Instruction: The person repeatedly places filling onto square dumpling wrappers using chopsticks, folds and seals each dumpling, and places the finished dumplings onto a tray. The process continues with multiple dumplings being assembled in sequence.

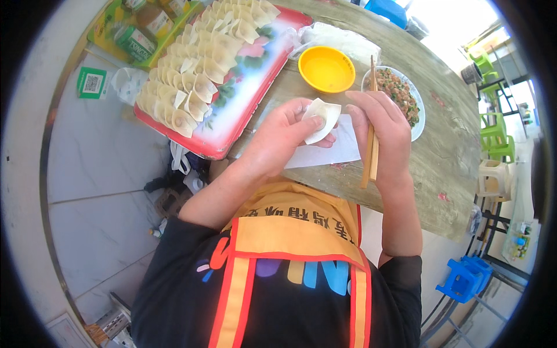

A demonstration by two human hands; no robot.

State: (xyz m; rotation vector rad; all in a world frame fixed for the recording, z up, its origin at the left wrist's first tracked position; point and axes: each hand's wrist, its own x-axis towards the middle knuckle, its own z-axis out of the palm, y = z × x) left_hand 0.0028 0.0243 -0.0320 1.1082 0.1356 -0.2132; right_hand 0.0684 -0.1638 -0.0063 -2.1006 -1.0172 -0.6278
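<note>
My left hand [293, 124] pinches a pale wonton wrapper [325, 114], its thumb pressed over the lower part. Close by on the right, my right hand [383, 119] grips a pair of wooden chopsticks [371, 150] that stand nearly upright in the view. Beneath both hands lies a white sheet [328, 152], possibly a stack of wrappers. A plate [418, 131] of minced meat filling with green bits [398, 93] is partly hidden behind my right hand. Beyond my hands stands a yellow bowl [326, 69] of clear liquid.
Rows of folded wontons [196, 74] cover much of a red-rimmed floral tray [224, 137] at the left. A clear plastic bag [343, 37] lies behind the bowl on the wooden table [448, 152]. Bottles [135, 41] stand in a yellow-green carton past the tray. Blue stools [463, 278] are at right.
</note>
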